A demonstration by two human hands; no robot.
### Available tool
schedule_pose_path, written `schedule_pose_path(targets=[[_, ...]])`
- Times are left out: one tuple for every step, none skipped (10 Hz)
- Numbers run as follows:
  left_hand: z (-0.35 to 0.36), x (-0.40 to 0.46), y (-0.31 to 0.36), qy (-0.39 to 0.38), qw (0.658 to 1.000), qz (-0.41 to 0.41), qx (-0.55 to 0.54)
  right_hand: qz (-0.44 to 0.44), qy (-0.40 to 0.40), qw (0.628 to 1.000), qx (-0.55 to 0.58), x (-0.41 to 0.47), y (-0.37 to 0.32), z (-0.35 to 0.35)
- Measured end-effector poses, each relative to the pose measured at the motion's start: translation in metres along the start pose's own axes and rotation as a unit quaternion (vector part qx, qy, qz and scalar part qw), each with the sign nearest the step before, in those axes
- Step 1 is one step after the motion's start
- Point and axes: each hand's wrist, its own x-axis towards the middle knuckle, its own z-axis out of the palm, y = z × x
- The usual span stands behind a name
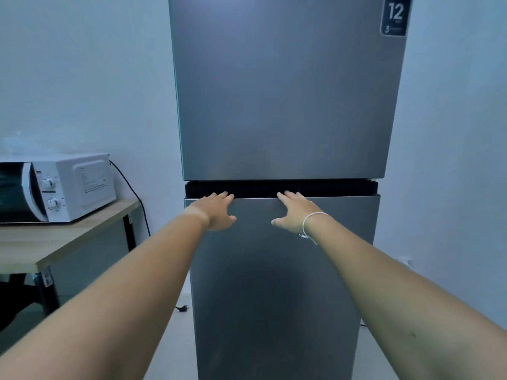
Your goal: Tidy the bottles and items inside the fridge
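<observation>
A tall grey two-door fridge [282, 105] stands straight ahead, both doors closed, so its bottles and items are hidden. My left hand [216, 211] and my right hand [295, 212] lie flat on the top of the lower door [277, 283], fingers spread. Their fingertips reach the dark gap [329, 189] between the two doors. Neither hand holds anything. A white band circles my right wrist.
A white microwave [63, 187] sits on a wooden table [55, 242] with black legs to the left, its cable running down the wall. A loose plug [181, 308] lies on the pale floor by the fridge's left side. Bare walls flank the fridge.
</observation>
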Motion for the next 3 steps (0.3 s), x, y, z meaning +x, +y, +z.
schedule_pose_path(targets=[[-0.013,-0.008,0.0,0.006,1.0,-0.008,0.008,0.01,-0.009,1.0,-0.004,-0.019,0.006,-0.014],[-0.028,-0.014,0.007,0.027,1.0,-0.002,0.005,0.012,-0.012,1.0,0.021,-0.038,0.018,-0.026],[-0.039,-0.021,0.018,0.064,0.998,0.01,-0.019,0.004,0.01,0.999,0.035,-0.051,0.026,-0.034]])
